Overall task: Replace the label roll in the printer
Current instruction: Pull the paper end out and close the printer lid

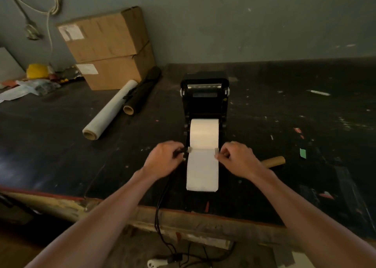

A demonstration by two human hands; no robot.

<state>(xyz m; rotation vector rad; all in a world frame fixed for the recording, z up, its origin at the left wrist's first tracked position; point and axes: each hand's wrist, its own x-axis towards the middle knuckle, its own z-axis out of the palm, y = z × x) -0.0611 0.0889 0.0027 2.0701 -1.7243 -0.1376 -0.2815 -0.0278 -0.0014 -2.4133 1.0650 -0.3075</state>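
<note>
Both hands have curled fingers: the left hand (164,158) pinches the left paper guide (189,150) and the right hand (237,158) the right guide (216,150). The label roll (204,133) sits in the open printer (204,98), its strip reaching toward the surface's (61,145) near edge, with bare surface on both sides.

Printer (204,98) mid-table (284,104), label roll (204,133) in its bay.
Film roll (109,111) and boxes (107,49) at 10 o'clock; cardboard tube (274,161) at 4 o'clock.

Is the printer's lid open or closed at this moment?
Open. The printer lid stands tilted back, exposing the white label roll seated inside.
</note>
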